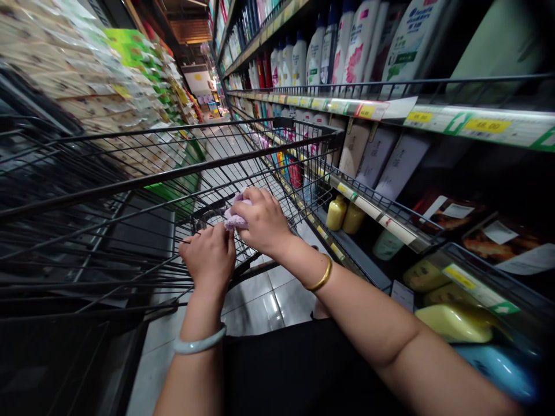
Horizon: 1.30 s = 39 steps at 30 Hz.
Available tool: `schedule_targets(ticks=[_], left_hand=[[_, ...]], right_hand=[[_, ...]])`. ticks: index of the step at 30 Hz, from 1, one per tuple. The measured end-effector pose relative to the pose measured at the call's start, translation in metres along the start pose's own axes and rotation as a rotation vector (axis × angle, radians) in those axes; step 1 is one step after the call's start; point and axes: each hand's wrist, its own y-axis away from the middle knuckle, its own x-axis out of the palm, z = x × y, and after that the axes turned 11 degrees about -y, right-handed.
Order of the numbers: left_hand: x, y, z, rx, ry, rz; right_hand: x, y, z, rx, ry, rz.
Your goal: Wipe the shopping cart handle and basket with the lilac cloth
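A black wire shopping cart (173, 172) stands in front of me, tilted in the view. My left hand (210, 254), with a pale bangle at its wrist, has its fingers curled over a lower wire of the cart. Bunched in my right hand (265, 222) is a light purple cloth (236, 221), pressed against the cart's wires just beside the left hand. A gold bracelet circles that wrist. The part of the wire beneath the cloth and fingers is hidden.
To the right runs a shelf (459, 121) of shampoo bottles (403, 40), with price tags along its edge. Lower down are yellow bottles (336, 212) and boxes. Stacked packages (99, 86) rise on the left. A tiled floor (255, 300) shows below.
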Motion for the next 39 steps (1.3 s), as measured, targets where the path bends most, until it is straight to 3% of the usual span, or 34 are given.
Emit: schedule_targets(ticks=[7,16,23,29,36,39], left_hand=[[0.000,0.001,0.000,0.014,0.029,-0.017],[-0.004,-0.001,-0.001,-0.005,0.032,0.033],[-0.002,-0.001,0.002,0.022,0.006,0.098],[0.001,0.000,0.001,0.024,0.016,0.047],[-0.001,0.000,0.001,0.011,0.015,0.051],[-0.002,0.001,0.001,0.016,0.022,0.030]], right_hand=[[-0.010,-0.002,0.000,-0.051,-0.041,-0.141],[-0.004,0.000,0.008,0.013,-0.033,-0.005],[-0.004,0.001,0.011,-0.181,0.011,-0.041],[0.004,0.000,0.006,-0.088,0.061,0.026],[0.001,0.000,0.011,-0.070,0.006,-0.054],[0.004,0.000,0.011,-0.030,0.056,-0.022]])
